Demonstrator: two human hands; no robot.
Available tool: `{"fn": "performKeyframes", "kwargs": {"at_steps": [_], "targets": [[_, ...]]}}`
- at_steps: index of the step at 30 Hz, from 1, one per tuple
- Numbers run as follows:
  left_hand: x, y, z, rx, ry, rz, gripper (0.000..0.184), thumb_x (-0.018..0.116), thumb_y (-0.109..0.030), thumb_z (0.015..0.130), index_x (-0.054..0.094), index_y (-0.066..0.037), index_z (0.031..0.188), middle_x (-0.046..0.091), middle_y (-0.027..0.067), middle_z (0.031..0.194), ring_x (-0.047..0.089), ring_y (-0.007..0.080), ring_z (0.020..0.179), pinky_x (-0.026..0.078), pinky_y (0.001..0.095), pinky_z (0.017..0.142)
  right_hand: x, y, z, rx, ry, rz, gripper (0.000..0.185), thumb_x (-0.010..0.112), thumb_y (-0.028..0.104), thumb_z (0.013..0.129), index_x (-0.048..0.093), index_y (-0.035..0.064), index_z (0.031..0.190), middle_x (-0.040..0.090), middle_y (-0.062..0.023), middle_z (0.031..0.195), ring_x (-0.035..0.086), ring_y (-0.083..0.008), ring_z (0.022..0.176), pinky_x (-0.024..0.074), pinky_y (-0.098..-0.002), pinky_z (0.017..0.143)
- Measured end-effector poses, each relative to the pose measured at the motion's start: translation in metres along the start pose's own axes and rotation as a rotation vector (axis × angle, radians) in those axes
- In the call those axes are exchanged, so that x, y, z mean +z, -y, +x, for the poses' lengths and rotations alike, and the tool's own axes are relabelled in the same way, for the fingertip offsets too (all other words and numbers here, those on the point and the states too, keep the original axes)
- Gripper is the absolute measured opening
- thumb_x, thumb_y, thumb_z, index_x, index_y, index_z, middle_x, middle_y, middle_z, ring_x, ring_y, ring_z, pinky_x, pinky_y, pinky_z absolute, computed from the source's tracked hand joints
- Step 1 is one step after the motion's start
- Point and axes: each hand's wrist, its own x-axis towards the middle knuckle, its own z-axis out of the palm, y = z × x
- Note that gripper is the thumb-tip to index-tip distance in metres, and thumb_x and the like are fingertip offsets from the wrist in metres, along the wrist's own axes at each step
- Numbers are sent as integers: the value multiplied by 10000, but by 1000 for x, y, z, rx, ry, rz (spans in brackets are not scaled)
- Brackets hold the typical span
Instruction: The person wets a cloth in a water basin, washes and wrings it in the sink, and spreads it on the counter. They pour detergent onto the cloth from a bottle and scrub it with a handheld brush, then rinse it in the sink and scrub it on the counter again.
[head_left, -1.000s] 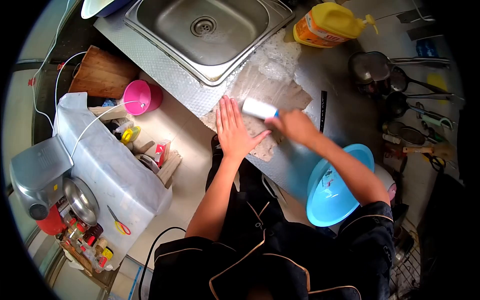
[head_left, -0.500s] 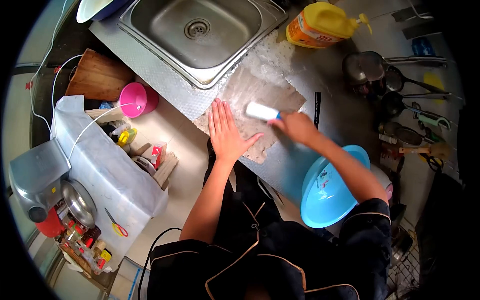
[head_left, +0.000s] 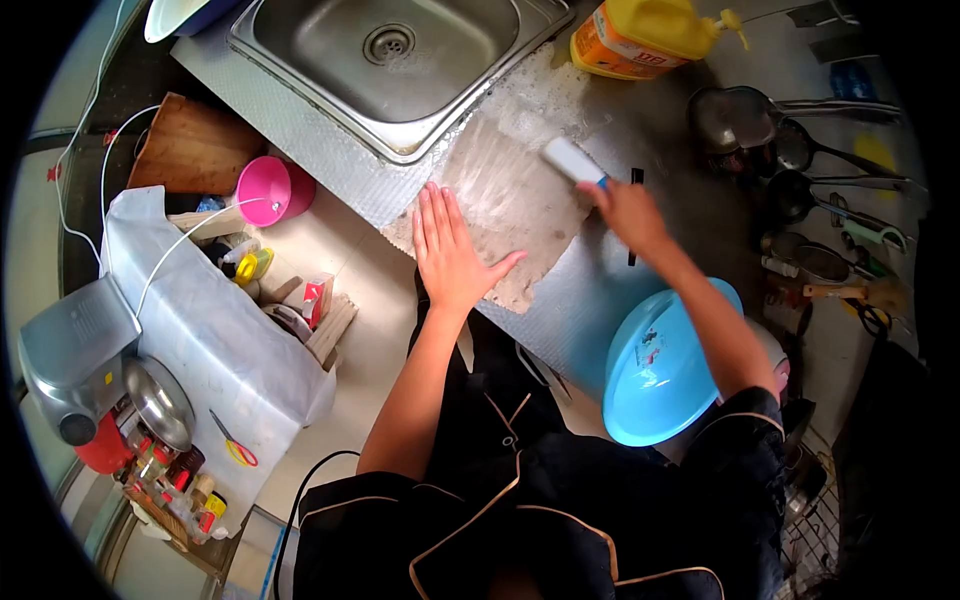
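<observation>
A wet grey-brown cloth (head_left: 520,215) lies flat on the metal counter below the sink, with suds near its upper part. My left hand (head_left: 450,255) presses flat on the cloth's left side, fingers spread, holding nothing. In my right hand (head_left: 630,218) is a white brush (head_left: 573,162) with a blue part near my fingers; its head is over the cloth's upper right edge. The brush's underside is hidden, so whether it touches the cloth cannot be told.
Beyond the cloth is a steel sink (head_left: 400,140). A yellow detergent jug (head_left: 640,40) stands at the upper right, a blue basin (head_left: 655,370) by my right forearm. Ladles (head_left: 790,195) are at the far right. A pink bucket (head_left: 275,190) and covered table (head_left: 220,330) are left.
The brush in my right hand has moved up and to the right, from the cloth's middle to its upper right edge. My left hand stays flat on the cloth.
</observation>
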Motion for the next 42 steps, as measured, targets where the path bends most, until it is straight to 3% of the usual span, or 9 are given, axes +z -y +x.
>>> {"fn": "performKeyframes", "kwargs": {"at_steps": [3, 9, 13, 19, 23, 29, 32, 35, 42], "targets": [[-1, -1, 1, 2, 3, 1, 1306, 610, -811, 654, 194, 108, 1483, 204, 255, 1567, 146, 327, 1487, 84, 453, 1209, 28, 41, -40, -178, 242, -148, 683, 430, 644, 932, 673, 6, 940, 663, -234, 736, 662, -419, 719, 522, -499, 690], [2, 1, -1, 23, 0, 20, 1314, 610, -812, 652, 187, 115, 1481, 193, 267, 1566, 144, 336, 1486, 86, 459, 1208, 7, -8, -3, 0, -87, 136, 576, 498, 597, 928, 711, 62, 935, 663, -224, 748, 669, -385, 699, 529, -472, 658], [0, -2, -3, 23, 5, -3, 1311, 616, -806, 653, 187, 115, 1482, 193, 269, 1565, 148, 345, 1484, 97, 467, 1205, 38, 33, -49, -177, 194, -115, 596, 499, 612, 923, 684, 46, 884, 660, -226, 750, 656, -404, 709, 520, -489, 692], [3, 1, -1, 31, -32, 7, 1304, 627, -797, 653, 192, 111, 1482, 203, 271, 1562, 161, 347, 1481, 118, 468, 1201, 7, -12, -4, 113, -44, 69, 682, 421, 643, 936, 701, 21, 925, 682, -222, 768, 674, -412, 721, 534, -494, 681], [1, 0, -2, 23, -14, 4, 1301, 628, -796, 653, 200, 113, 1480, 206, 273, 1560, 166, 345, 1480, 125, 466, 1199, 35, 35, -54, -174, 276, -170, 649, 444, 627, 935, 692, 27, 971, 678, -241, 796, 671, -418, 768, 532, -492, 726], [1, 0, -1, 37, -33, 11, 1299, 631, -792, 652, 203, 115, 1477, 208, 273, 1560, 169, 345, 1479, 125, 464, 1199, 4, -1, -17, 220, 76, 18, 697, 410, 641, 940, 699, 7, 920, 669, -238, 754, 678, -390, 754, 534, -490, 705], [1, 0, 1, 23, -14, 4, 1308, 638, -792, 645, 198, 115, 1479, 205, 271, 1561, 168, 345, 1479, 125, 467, 1199, 30, 18, -54, -85, 181, -138, 679, 430, 638, 936, 699, 17, 873, 674, -239, 777, 668, -420, 774, 524, -511, 725], [4, 2, -1, 44, -35, 26, 1326, 645, -796, 632, 187, 115, 1481, 200, 269, 1563, 163, 344, 1480, 121, 470, 1199, 15, -14, -22, 141, 87, 50, 651, 446, 623, 938, 694, 25, 871, 677, -232, 787, 667, -416, 764, 525, -507, 719], [6, -1, -1, 49, -45, -9, 1326, 649, -797, 630, 186, 102, 1487, 196, 269, 1564, 157, 346, 1481, 116, 467, 1199, 24, -12, -40, -46, 95, -129, 665, 451, 643, 927, 689, 24, 891, 670, -238, 779, 667, -422, 787, 525, -499, 749]]}}
